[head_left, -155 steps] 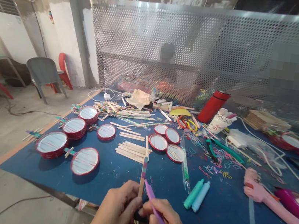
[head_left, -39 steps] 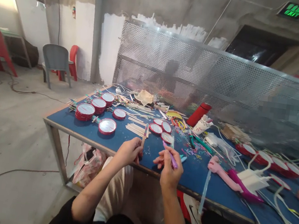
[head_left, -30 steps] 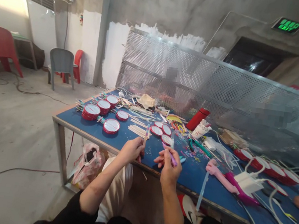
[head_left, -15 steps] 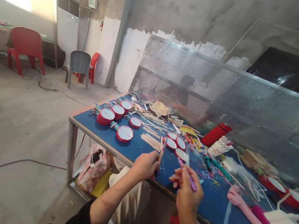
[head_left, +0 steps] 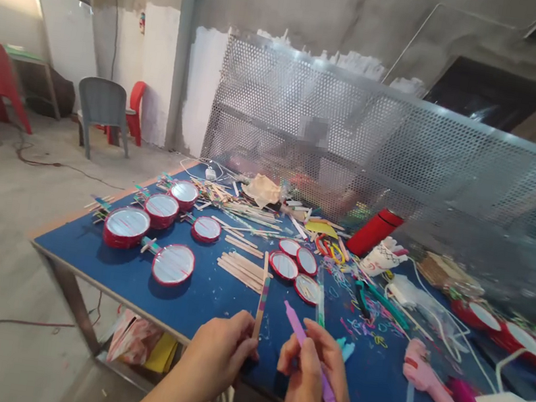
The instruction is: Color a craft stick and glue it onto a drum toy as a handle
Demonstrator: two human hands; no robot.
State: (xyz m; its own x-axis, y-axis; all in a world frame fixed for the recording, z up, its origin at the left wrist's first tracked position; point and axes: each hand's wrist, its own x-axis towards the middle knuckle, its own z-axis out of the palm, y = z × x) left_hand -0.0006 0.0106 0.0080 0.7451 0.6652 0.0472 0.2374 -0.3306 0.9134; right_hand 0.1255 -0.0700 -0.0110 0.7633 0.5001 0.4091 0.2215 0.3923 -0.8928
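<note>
My left hand (head_left: 226, 347) is closed around the lower end of a wooden craft stick (head_left: 261, 303), which stands up from the fingers and bears coloured bands. Between the thumb and fingers of my right hand (head_left: 315, 384) is a purple marker (head_left: 296, 325), its narrow tip pointing up and left, a short way from the stick. Just beyond my left hand lies a row of plain craft sticks (head_left: 241, 270). Small round red-rimmed pieces with white faces (head_left: 283, 266) sit beyond the marker.
Banjo-like pieces (head_left: 173, 265) with red rims stand at the left of the blue table (head_left: 214, 300). A red bottle (head_left: 375, 232), a paper cup (head_left: 382, 257), teal pliers (head_left: 385, 305), scattered rubber bands and a pink glue gun (head_left: 440, 392) occupy the right. A perforated metal panel (head_left: 264, 87) rises behind.
My view has come closer to the table and turned right. Both hands keep their hold on the craft stick and the purple marker, and the marker's tip now points up and left, clear of the table pieces.
</note>
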